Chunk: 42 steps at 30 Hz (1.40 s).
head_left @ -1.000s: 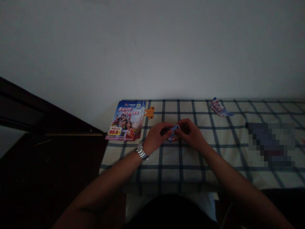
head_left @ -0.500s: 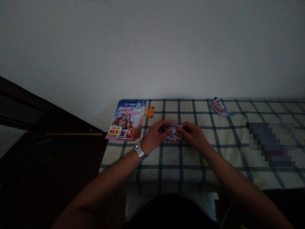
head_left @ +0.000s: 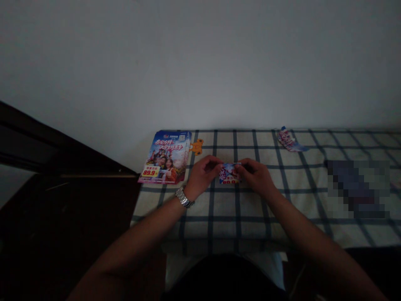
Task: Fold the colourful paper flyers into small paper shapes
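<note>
A small folded colour leaflet (head_left: 229, 173) lies between my two hands on the checked tablecloth (head_left: 238, 205). My left hand (head_left: 202, 174), with a metal watch (head_left: 184, 197) on its wrist, pinches the leaflet's left edge. Pinching the right edge is my right hand (head_left: 255, 175), fingers curled. To the left of my hands lies a stack of flat leaflets (head_left: 166, 157) with a blue and red print.
A small orange figure (head_left: 197, 146) sits beside the stack near the wall. A folded paper piece (head_left: 288, 140) lies at the back right. A blurred-out patch (head_left: 357, 188) covers part of the right side. Dark wooden furniture (head_left: 62, 167) stands to the left of the table.
The leaflet has turned from a tilted, narrow fold to a flatter rectangle facing up. Both hands shifted slightly apart along its edges and stayed over the same spot.
</note>
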### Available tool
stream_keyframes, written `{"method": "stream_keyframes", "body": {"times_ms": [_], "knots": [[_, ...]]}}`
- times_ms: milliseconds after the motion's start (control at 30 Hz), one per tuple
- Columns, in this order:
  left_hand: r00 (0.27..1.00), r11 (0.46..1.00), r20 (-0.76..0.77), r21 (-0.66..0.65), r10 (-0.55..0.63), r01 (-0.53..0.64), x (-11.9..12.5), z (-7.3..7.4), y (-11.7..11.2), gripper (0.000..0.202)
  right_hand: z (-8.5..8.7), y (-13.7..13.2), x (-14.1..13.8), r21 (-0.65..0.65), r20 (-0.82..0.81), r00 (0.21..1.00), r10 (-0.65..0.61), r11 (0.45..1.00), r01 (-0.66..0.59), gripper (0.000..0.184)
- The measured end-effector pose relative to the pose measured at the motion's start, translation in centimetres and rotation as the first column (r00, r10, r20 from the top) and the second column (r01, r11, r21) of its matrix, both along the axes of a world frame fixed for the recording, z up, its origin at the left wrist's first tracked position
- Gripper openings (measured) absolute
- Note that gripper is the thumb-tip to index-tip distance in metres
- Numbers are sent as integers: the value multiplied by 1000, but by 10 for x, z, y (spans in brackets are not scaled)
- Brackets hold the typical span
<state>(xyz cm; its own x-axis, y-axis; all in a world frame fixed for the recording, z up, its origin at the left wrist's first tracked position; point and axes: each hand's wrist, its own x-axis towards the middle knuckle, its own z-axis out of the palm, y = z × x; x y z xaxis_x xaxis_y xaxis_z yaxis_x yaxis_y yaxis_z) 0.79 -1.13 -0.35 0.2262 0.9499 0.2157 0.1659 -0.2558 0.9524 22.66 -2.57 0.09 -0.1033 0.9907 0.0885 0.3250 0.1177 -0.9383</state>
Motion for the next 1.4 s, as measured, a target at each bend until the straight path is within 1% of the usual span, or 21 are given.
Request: {"method": "stream_keyframes", "body": {"times_ms": [167, 300, 567, 800, 900, 1000, 1167, 1267, 1400], "knots": [[1000, 1000, -11, -13, -4, 4, 0, -1, 0, 20, -1, 0, 0, 9, 5, 1000, 3, 1000, -3, 27], [1000, 1000, -21, -24, 7, -7, 0, -1, 0, 20, -2, 0, 1, 25, 40, 999, 13, 1000, -14, 29], [999, 999, -52, -35, -10, 8, 0, 4, -1, 19, 0, -2, 0, 18, 59, 998, 8, 1000, -9, 33], [988, 997, -155, 68, -26, 37, 0, 0, -3, 17, -3, -2, 1, 46, 120, 993, -2, 999, -3, 33], [983, 996, -171, 49, -62, 72, 1, -1, -3, 19, -3, -1, 2, 61, 134, 991, 27, 998, -35, 31], [982, 997, -175, 11, -70, 73, 1, 0, -2, 20, -2, -2, 2, 69, 122, 992, 37, 997, -46, 31], [986, 995, -135, -35, -94, 90, 0, 4, -2, 25, -3, -2, 2, 60, 113, 992, 53, 996, -60, 30], [982, 993, -151, -35, -113, 109, -1, 6, -1, 26, -3, -2, 1, 64, 119, 992, 50, 996, -58, 30], [980, 994, -168, -16, -110, 109, -2, 6, -1, 25, -2, -2, 1, 55, 114, 993, 43, 997, -49, 28]]}}
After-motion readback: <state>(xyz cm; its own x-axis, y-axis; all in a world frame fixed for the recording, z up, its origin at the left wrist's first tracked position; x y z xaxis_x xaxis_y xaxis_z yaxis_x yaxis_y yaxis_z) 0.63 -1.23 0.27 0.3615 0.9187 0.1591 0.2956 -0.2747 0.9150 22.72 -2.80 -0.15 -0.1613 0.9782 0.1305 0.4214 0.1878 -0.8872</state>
